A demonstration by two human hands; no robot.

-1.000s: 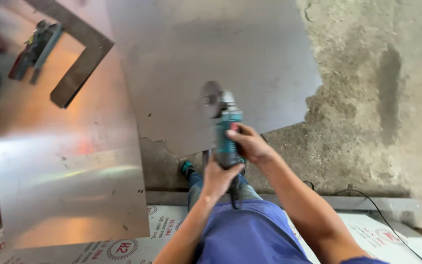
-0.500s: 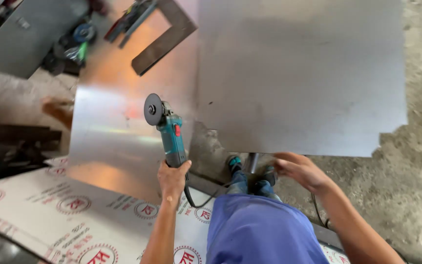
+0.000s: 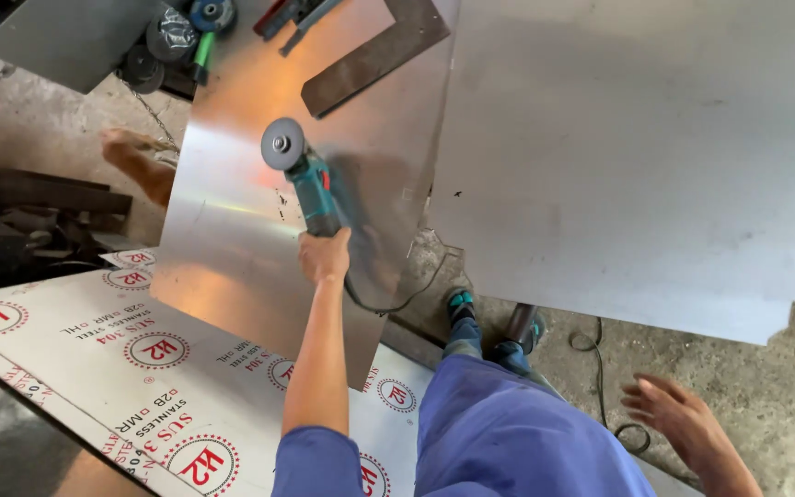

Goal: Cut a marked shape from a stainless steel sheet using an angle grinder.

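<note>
Concrete floor (image 3: 766,405) carries overlapping steel sheets. Left hand (image 3: 326,258) is clenched round the rear handle of a teal angle grinder (image 3: 310,189); its long axis runs forward and slightly left, disc (image 3: 282,144) farthest, over the shiny sheet (image 3: 223,248). Right hand (image 3: 678,419) hangs released, well apart. Open sheet lies left; the larger matte sheet (image 3: 637,156) bounds the right.

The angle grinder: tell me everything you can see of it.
The grinder has a teal body with a small red mark, black trim and a round grey disc at its far end, disc face turned up toward the camera. The left hand grips its rear handle; the right hand is off it, open. It is held over a shiny steel sheet. A dark cord trails from the handle end.
</note>
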